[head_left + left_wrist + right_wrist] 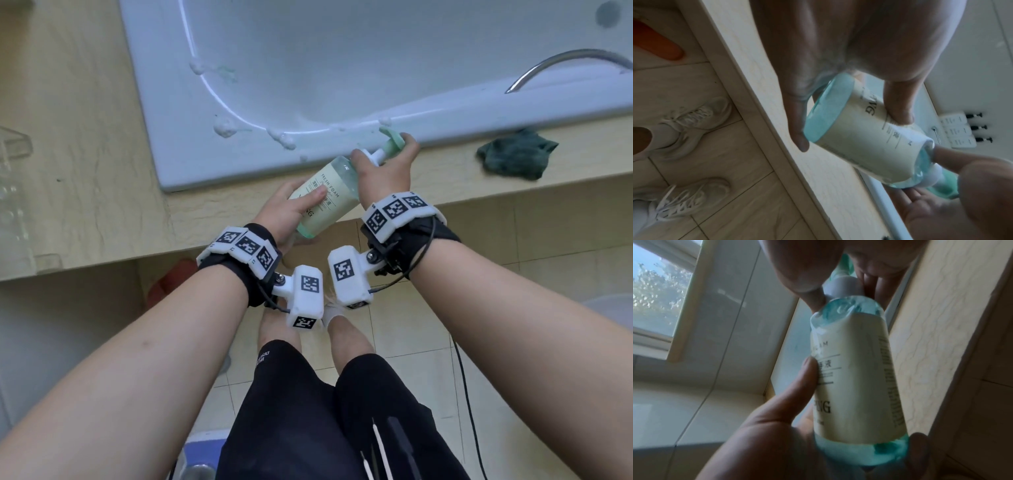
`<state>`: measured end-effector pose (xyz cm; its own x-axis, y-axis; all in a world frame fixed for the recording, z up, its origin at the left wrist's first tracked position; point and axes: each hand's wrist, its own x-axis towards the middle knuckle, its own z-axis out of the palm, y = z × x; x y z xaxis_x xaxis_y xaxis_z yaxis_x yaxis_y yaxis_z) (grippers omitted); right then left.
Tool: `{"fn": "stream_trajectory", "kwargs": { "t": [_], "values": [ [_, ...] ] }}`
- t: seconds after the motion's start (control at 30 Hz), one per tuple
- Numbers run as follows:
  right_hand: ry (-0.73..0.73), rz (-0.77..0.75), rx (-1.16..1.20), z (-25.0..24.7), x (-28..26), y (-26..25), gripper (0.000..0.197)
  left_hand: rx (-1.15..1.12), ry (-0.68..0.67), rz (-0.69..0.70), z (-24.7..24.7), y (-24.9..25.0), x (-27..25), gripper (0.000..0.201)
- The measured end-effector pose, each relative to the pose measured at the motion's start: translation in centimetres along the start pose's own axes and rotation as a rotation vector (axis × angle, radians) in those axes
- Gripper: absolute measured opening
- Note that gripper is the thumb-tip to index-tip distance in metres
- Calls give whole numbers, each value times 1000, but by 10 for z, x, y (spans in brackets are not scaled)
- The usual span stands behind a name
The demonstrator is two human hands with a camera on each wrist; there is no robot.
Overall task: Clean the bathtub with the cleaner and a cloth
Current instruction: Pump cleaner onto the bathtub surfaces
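Your left hand [284, 212] grips the cleaner bottle's [329, 195] base; your right hand [387, 168] grasps its pump, tilted over the bathtub [191, 164] rim. Cloth [515, 157] lies beside the bathtub.

We see a glossy white bathtub [178, 144], smooth, with wet foam blobs [224, 127]; a clear plastic cleaner bottle [329, 192] with matt cream label; a fuzzy dark green cloth [513, 156] right; a polished metal faucet [561, 65] far right.
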<state>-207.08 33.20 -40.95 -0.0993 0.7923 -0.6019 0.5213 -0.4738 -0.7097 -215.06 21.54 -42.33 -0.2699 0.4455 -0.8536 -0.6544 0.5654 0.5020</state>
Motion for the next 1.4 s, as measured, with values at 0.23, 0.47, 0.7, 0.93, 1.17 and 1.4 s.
{"fn": "stream_trajectory", "kwargs": {
  "t": [0.23, 0.47, 0.7, 0.93, 1.17, 1.4],
  "values": [
    [45, -3, 15, -33, 26, -3, 42, 29, -19, 7, 36, 2, 16, 38],
    [103, 24, 75, -58, 36, 5, 62, 133, -58, -14, 64, 15, 18, 40],
    [150, 61, 127, -83, 55, -2, 66, 250, -134, -16, 84, 42, 34, 32],
    [227, 78, 162, -91, 67, -18, 65, 325, -199, -33, 98, 71, 45, 28],
    [300, 59, 225, -99, 71, -34, 69, 358, -245, -36, 116, 105, 55, 41],
    [336, 32, 252, -123, 94, -31, 69, 300, -291, -60, 150, 90, 69, 40]
  ]
}}
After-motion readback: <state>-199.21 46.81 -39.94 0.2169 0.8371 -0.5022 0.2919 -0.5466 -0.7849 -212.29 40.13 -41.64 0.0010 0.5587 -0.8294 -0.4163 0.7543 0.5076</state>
